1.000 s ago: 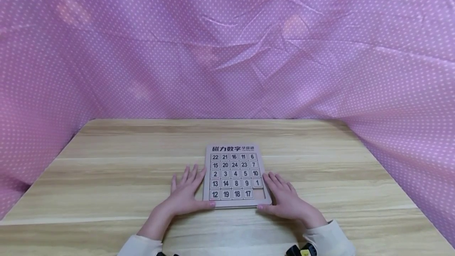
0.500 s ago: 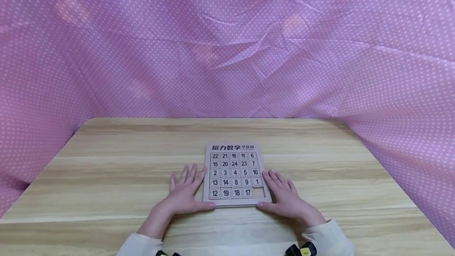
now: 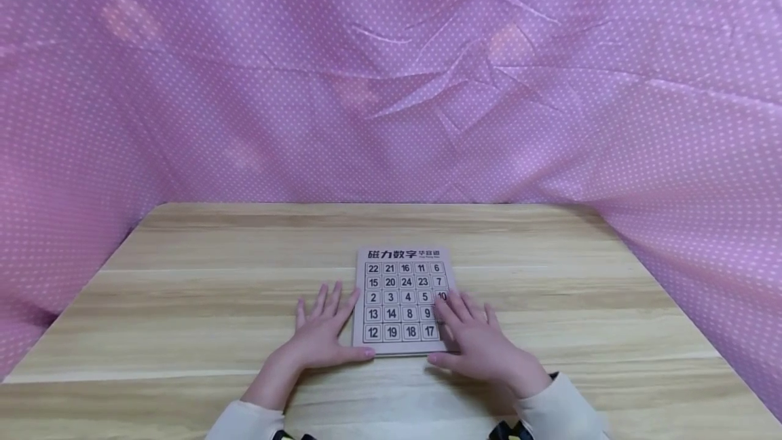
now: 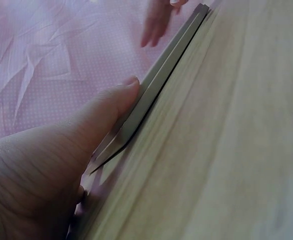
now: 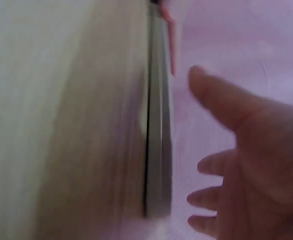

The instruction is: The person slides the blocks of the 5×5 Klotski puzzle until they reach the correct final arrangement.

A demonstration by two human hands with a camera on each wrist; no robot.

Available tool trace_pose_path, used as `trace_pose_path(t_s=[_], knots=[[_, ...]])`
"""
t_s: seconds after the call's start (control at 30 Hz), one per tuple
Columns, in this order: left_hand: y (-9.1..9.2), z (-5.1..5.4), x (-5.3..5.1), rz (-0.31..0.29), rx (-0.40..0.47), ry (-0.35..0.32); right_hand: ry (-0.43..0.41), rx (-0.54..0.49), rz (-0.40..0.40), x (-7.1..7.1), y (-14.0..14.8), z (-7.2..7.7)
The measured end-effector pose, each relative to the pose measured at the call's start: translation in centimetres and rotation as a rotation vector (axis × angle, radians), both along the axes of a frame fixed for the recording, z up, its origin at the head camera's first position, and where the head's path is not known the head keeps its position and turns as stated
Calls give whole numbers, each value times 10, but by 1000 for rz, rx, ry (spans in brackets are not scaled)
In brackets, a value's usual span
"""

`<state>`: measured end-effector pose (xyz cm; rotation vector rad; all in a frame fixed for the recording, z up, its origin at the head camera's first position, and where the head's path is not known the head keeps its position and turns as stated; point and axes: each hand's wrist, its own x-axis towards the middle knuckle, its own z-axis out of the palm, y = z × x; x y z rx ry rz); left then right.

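Note:
A flat pale sliding number puzzle [image 3: 403, 347] lies on the table, its numbered tiles in rows under a printed heading. My left hand [image 3: 322, 341] has its fingers spread along the puzzle's left side, with the thumb on the near left corner. In the left wrist view that thumb touches the edge of the puzzle [image 4: 151, 89]. Over the lower right part of the puzzle hovers my right hand [image 3: 479, 345], fingers extended, hiding the tiles there. The right wrist view shows this hand [image 5: 266, 145] apart from the puzzle's edge, holding nothing.
A wood-grain table [image 3: 214, 257] spreads around the puzzle. Behind it and at both sides hangs a pink cloth with white dots [image 3: 391, 87]. Pale sleeves [image 3: 559, 406] and dark wrist-worn devices [image 3: 512, 430] show at the near edge.
My right hand has left the puzzle's right edge and moved left over its lower right tiles. The left hand keeps its place at the left edge.

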<state>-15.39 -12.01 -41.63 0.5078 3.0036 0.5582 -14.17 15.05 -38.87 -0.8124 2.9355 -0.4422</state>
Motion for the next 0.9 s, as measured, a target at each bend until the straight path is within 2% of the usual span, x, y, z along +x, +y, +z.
trace_pose_path(t_s=[0.23,0.37,0.63,0.9], knots=[[0,-2,0,-1,4,4,75,191,233,9,-40,8],[2,-3,1,-8,-6,3,109,272,310,12,-57,8],[5,0,2,-11,-4,-3,101,397,316,11,-66,6],[4,1,4,4,-13,-1,125,438,342,8,-56,-3]])
